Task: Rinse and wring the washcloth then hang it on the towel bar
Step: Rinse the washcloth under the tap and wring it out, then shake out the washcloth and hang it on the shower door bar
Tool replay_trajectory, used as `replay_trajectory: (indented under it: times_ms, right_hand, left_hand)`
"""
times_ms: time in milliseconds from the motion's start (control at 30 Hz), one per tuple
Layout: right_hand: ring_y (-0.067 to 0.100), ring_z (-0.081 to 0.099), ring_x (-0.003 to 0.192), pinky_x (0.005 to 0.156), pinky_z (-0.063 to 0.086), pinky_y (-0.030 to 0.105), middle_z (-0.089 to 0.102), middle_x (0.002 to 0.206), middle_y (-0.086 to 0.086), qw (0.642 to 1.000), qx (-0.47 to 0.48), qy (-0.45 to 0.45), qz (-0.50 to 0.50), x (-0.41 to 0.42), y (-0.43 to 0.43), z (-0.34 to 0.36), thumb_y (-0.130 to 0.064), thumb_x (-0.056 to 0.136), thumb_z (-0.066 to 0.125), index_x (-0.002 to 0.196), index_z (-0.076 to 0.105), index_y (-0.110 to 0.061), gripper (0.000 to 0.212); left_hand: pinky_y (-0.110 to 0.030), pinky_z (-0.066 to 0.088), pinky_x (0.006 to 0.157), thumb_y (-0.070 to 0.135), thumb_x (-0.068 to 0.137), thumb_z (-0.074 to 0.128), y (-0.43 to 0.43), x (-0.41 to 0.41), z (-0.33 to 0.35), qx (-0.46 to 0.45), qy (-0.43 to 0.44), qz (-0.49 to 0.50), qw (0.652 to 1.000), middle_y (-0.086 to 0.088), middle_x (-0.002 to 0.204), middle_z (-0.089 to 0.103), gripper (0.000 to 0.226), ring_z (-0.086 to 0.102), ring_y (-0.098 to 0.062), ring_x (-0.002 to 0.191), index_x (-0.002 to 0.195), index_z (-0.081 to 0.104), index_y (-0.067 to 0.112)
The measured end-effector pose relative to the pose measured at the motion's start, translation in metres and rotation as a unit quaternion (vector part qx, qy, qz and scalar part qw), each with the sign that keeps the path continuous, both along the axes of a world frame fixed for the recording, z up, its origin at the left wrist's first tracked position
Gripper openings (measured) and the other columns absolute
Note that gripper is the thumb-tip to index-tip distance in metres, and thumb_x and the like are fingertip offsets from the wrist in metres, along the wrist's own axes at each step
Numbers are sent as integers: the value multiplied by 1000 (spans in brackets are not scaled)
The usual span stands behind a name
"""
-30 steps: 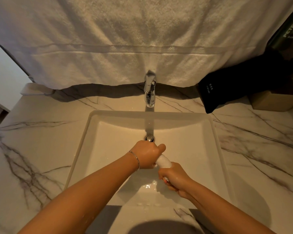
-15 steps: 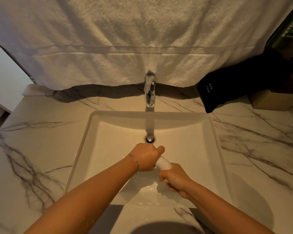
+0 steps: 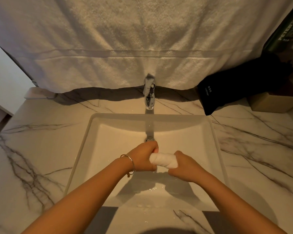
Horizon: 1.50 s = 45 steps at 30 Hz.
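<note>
Basically, we had both hands over the sink [image 3: 208, 132], above its middle and just in front of the drain [image 3: 149, 139]. Our left hand [image 3: 142, 157] was fisted around one end of the washcloth [image 3: 163, 159], fingers curled tight on it, thumb side up. Our right hand [image 3: 183, 166] clamped the other end the same way, fingers wrapped fully round. Between the two fists the white cloth showed as a short, tightly twisted roll, lying roughly level, its right end a bit lower. It hung clear of the basin floor, not touching it.

We wore a thin bracelet [image 3: 130, 162] on the left wrist. Some water pooled on the basin floor below the hands, toward the near wall.

Behind the sink stood the chrome tap [image 3: 148, 95]; we could not tell if it was running. A big white towel [image 3: 125, 48] hung down behind it, its lower edge reaching the tap top. On the marble counter [image 3: 41, 141], back right, sat a black bag [image 3: 235, 88] with small white lettering, next to a tan box [image 3: 269, 102].
</note>
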State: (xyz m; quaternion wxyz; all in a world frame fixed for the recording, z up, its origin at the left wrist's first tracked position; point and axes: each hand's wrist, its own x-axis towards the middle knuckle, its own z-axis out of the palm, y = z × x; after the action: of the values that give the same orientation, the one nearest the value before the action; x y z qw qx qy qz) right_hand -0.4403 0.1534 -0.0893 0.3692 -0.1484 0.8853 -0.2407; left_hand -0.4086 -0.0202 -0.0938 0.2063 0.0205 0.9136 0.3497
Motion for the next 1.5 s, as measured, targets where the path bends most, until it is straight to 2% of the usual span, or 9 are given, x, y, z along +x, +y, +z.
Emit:
replay_trajectory:
  times_ms: [200, 367, 533, 733, 867, 1067, 1200, 1400, 1500]
  right_hand:
    - [29, 56, 92, 68, 34, 30, 52, 99, 5, 976, -70, 207, 22, -4, 8, 20, -10, 73, 54, 102, 43, -10, 31]
    - [21, 48, 78, 79, 44, 38, 43, 92, 2, 928, -123, 347, 48, -4, 10, 23, -7, 63, 68, 97, 43, -7, 42]
    - [7, 50, 71, 56, 41, 18, 50, 87, -4, 968, -247, -36, 2, -5, 12, 48, -45, 69, 61, 97, 41, -20, 43]
    - [5, 50, 60, 53, 42, 22, 56, 70, -9, 932, -337, 134, 12, -7, 6, 69, -26, 85, 54, 82, 51, -26, 3]
    - [3, 51, 73, 74, 36, 14, 58, 74, -12, 909, -267, 296, 123, -12, -1, 102, -30, 82, 48, 82, 53, -28, 6]
    - [16, 58, 71, 55, 50, 32, 59, 80, -5, 877, -359, 316, 35, -21, 13, 146, -24, 81, 54, 84, 59, -19, 7]
    - [15, 61, 74, 56, 52, 25, 61, 82, -4, 875, -392, 285, -3, -23, 20, 161, -14, 79, 60, 84, 61, -17, 5]
    - [12, 66, 79, 61, 53, 22, 68, 87, -3, 907, -357, 222, -28, -31, 37, 168, -14, 77, 67, 89, 67, -18, 13]
    - [11, 67, 79, 62, 53, 21, 68, 86, -1, 913, -333, 235, 2, -28, 37, 168, -14, 78, 65, 86, 68, -19, 11]
  left_hand:
    - [-17, 43, 53, 16, 57, 82, -9, 7, 18, 261, -76, 173, 947, -1, 75, 51, 52, 51, -11, 62, 99, 51, 14]
    - [-32, 56, 76, 47, 75, 62, -15, 7, 33, 420, -284, 223, 832, -10, 65, 56, 46, 58, -13, 46, 94, 59, 5]
    - [-37, 58, 72, 37, 88, 50, -19, 12, 42, 393, -287, 192, 852, -17, 80, 56, 37, 65, -17, 55, 102, 55, 3]
    - [-33, 45, 95, 44, 86, 51, -19, 11, 74, 224, -158, -24, 961, 11, 113, 59, 24, 56, -12, 106, 110, 53, 42]
    - [-31, 23, 109, 42, 77, 63, -16, -1, 95, 90, 57, -36, 994, 19, 140, 36, 31, 26, -2, 133, 107, 62, 34]
    - [-33, 54, 79, 29, 77, 68, -18, -5, 123, 103, 156, -12, 982, -2, 85, 69, 17, 63, -11, 80, 87, 69, 16]
    - [-36, 55, 74, 50, 71, 61, -28, -1, 124, 123, 99, -34, 987, -7, 87, 71, 40, 66, -16, 78, 90, 71, 16]
    - [-19, 53, 73, 20, 71, 68, -37, 11, 135, 353, 70, -27, 933, 7, 88, 71, 18, 67, -8, 86, 89, 69, 21]
    - [-17, 46, 73, 50, 75, 53, -39, 11, 135, 56, 182, -76, 979, 12, 83, 69, 30, 61, -5, 81, 87, 68, 27]
